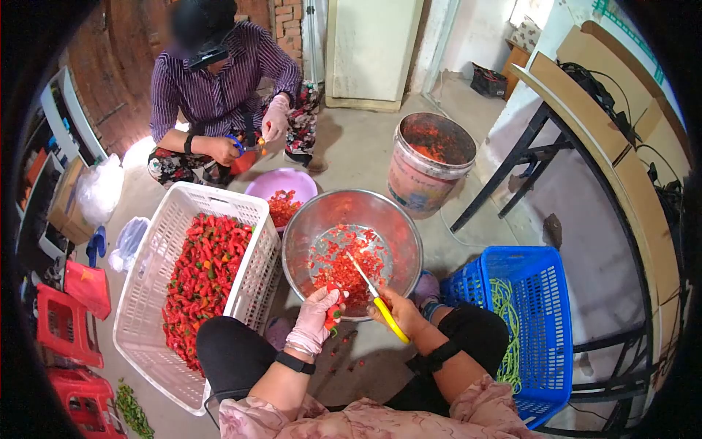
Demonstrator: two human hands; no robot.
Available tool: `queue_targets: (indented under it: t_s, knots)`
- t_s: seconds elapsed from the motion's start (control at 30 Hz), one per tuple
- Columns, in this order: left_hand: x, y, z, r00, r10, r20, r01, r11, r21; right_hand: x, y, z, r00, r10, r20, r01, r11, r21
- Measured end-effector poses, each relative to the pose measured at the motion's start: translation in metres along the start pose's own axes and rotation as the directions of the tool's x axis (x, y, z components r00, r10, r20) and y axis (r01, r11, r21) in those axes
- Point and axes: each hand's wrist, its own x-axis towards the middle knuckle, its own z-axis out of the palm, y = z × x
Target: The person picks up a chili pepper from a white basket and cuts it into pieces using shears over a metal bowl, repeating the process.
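My left hand, in a thin pale glove, is closed round red peppers with green stems, at the near rim of a steel bowl. Bare, my right hand grips yellow-handled scissors. Their blades reach over the bowl, pointing up and left. Chopped red pepper pieces lie in the bowl. To the left, a white crate holds a heap of whole red peppers, a few of them green or orange.
Across from me a crouching person holds blue-handled scissors near a purple basin of cut pepper. A stained bucket stands behind the bowl. On the right are a blue crate and a table; red stools stand left.
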Motion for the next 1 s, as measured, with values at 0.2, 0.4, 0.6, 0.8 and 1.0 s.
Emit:
queue_targets:
  t_s: [0.2, 0.4, 0.6, 0.8, 1.0]
  knots:
    - [-0.006, 0.0, 0.007, 0.994, 0.03, -0.108, -0.025, 0.999, 0.04, -0.017, -0.041, -0.001, 0.99, -0.102, 0.097, 0.129, 0.934, -0.333]
    - [-0.009, -0.001, 0.01, 0.996, 0.007, -0.091, 0.004, 0.992, 0.123, -0.018, -0.034, 0.004, 0.99, -0.052, 0.131, 0.113, 0.85, -0.514]
    - [-0.009, 0.0, 0.013, 0.999, -0.009, -0.05, 0.015, 0.991, 0.133, -0.018, -0.025, 0.01, 0.994, -0.1, 0.052, 0.113, 0.85, -0.515]
    - [-0.013, -0.017, 0.013, 0.984, 0.019, -0.179, -0.011, 0.999, 0.042, -0.017, -0.018, 0.014, 0.994, -0.111, -0.018, 0.089, 0.874, -0.479]
    - [-0.014, -0.014, 0.015, 0.984, -0.036, -0.173, 0.029, 0.999, -0.044, -0.015, -0.018, 0.015, 0.999, 0.007, -0.032, -0.02, 0.901, -0.434]
